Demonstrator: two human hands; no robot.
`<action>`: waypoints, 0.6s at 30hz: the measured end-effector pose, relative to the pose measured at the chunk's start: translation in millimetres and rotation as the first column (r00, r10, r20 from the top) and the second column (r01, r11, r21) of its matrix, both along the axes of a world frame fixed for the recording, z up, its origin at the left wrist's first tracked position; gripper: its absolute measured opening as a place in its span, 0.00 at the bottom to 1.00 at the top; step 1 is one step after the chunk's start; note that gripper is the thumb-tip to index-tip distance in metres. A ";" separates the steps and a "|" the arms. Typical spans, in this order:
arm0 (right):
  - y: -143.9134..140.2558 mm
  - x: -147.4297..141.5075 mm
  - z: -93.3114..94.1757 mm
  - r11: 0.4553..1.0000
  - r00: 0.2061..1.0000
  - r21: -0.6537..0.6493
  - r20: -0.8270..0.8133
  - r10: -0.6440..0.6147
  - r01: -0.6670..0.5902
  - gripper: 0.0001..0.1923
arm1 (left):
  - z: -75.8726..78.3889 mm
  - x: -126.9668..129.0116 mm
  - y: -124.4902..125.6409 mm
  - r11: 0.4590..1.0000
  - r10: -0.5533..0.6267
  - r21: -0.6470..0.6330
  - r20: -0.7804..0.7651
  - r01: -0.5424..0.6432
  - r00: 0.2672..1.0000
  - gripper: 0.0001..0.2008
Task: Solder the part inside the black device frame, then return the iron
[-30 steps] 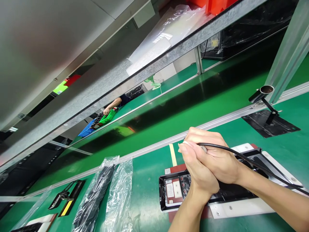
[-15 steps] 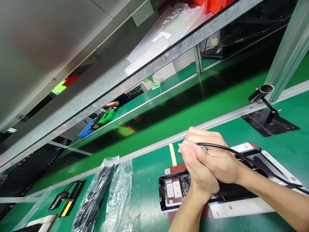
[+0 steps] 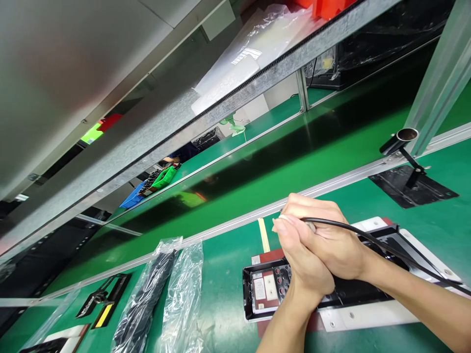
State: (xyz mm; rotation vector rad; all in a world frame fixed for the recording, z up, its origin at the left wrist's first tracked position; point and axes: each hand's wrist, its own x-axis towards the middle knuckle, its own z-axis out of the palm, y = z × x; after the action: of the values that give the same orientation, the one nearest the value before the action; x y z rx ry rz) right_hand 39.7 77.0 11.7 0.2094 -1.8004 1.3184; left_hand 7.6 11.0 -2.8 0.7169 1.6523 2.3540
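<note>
The thin black cable (image 3: pixel 379 242) curves toward four o'clock; below it, the long black housing (image 3: pixel 355 292) lies open, at four to five o'clock.

Clasped hands (image 3: pixel 312 250) obscure part of a black casing (image 3: pixel 353 292), while a black cable (image 3: pixel 368 236) runs beyond the frame's right edge.

The tabletop (image 3: pixel 224 274) is bright, with a pale shine beside the clear bag (image 3: pixel 182 299), which has lots of white glints. The left hand (image 3: pixel 303 257) and right hand (image 3: pixel 338 245) look sharp and well lit. A wide dark stripe crosses the shiny green strip (image 3: pixel 331 157) behind them. Up high, the grey panel (image 3: pixel 73 83) is dimmer, with a smudgy reddish glow. The far blue bin (image 3: pixel 133 196) looks small and soft. Everything looks tipped sideways.
</note>
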 end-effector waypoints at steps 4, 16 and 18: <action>0.1 0.5 -0.5 1.000 1.000 -0.001 0.004 0.001 -0.001 0.16 | 0.8 1.6 -1.4 0.998 -0.058 0.025 0.012 0.058 0.998 0.27; -0.1 0.8 -0.6 1.000 1.000 0.001 -0.012 -0.006 0.006 0.16 | 3.4 1.3 -0.9 0.996 -0.080 0.033 0.006 0.080 0.997 0.30; 0.1 0.9 -1.2 1.000 1.000 0.001 -0.008 -0.009 0.009 0.16 | 3.9 1.5 -0.8 0.996 -0.086 0.017 0.015 0.086 0.996 0.32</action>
State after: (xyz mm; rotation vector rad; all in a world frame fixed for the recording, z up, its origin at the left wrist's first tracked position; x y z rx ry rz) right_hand 40.7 77.1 10.5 0.2069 -1.7934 1.3085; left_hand 9.1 10.2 1.1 0.7552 1.5655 2.3100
